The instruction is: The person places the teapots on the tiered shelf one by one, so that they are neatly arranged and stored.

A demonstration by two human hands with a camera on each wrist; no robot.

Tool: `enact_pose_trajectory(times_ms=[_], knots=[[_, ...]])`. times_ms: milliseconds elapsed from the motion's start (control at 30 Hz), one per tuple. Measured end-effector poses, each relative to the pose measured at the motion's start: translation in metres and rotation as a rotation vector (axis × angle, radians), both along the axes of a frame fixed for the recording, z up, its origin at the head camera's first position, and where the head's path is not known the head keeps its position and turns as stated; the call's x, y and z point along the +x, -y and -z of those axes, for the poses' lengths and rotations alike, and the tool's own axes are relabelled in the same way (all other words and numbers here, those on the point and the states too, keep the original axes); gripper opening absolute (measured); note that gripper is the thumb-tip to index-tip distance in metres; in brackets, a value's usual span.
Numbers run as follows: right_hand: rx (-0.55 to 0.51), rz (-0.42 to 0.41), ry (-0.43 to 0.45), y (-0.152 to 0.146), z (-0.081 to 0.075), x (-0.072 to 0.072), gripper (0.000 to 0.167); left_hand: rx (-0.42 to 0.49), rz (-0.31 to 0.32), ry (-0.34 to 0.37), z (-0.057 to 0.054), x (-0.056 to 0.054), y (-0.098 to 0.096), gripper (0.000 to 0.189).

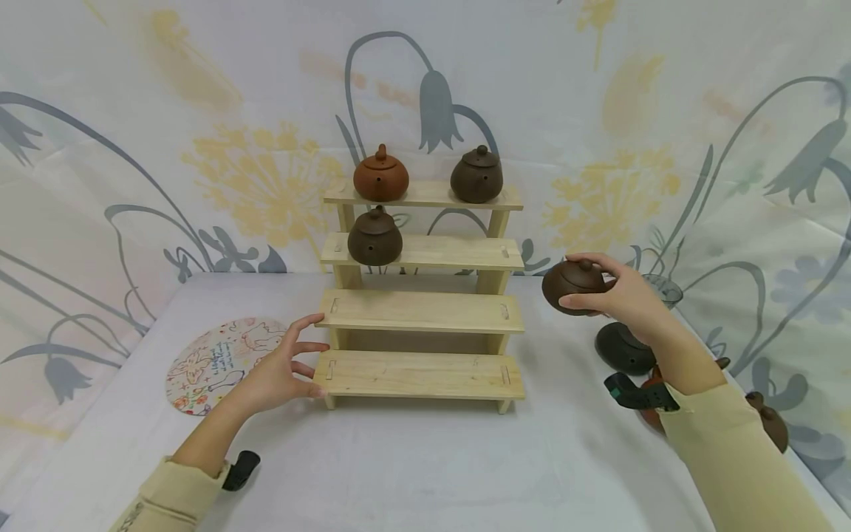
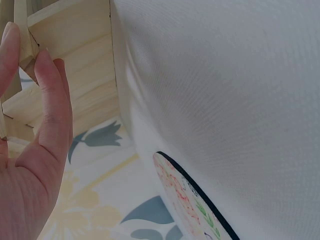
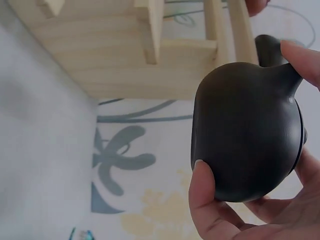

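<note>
My right hand (image 1: 614, 295) grips a dark brown teapot (image 1: 565, 284) beside the right side of a four-tier wooden stand (image 1: 425, 310). In the right wrist view, fingers hold this teapot (image 3: 245, 135) by its body, with its spout pointing toward the upper right. At the stand's left side, my left hand (image 1: 282, 373) touches the ends of the two lower shelves with spread fingers. A reddish-brown teapot (image 1: 381, 177) and a dark teapot (image 1: 476, 176) sit on the top shelf. Another dark brown teapot (image 1: 375, 238) stands at the left of the shelf below.
On the right of the white-covered table, a black pot (image 1: 621, 349), a reddish pot partly behind my sleeve, and a brown teapot (image 1: 771, 425) stand near a clear glass (image 1: 665, 290). A round patterned board (image 1: 213, 362) lies at left. Flowered cloth (image 1: 266, 89) hangs behind.
</note>
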State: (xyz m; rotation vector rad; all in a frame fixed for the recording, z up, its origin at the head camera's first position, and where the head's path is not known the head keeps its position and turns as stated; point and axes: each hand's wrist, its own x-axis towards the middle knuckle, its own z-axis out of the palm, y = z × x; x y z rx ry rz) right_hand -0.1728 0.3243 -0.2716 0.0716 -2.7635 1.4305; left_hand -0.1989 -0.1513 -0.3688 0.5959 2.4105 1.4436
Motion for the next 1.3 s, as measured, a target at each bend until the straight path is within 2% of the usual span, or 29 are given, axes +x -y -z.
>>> enact_pose_trajectory(times_ms=[333,633,900,1133,1300], knots=[[-0.003,-0.038,0.002,0.024,-0.022,-0.014,0.069,-0.030,-0.023,0.006,0.000,0.001,0.001,0.106],[-0.020,-0.079,-0.019,0.048,-0.038,-0.026,0.068,-0.021,-0.017,-0.009,0.001,0.001,0.002,0.108],[0.001,-0.108,-0.025,0.065,-0.041,-0.043,0.068,-0.062,-0.040,-0.009,0.002,0.000,0.003,0.106],[-0.022,-0.149,-0.032,0.076,-0.040,-0.053,0.066,-0.055,-0.035,-0.010,0.003,-0.002,0.002,0.106],[0.000,-0.153,-0.051,0.082,-0.039,-0.061,0.066,-0.049,-0.035,-0.001,0.005,-0.003,0.001,0.106]])
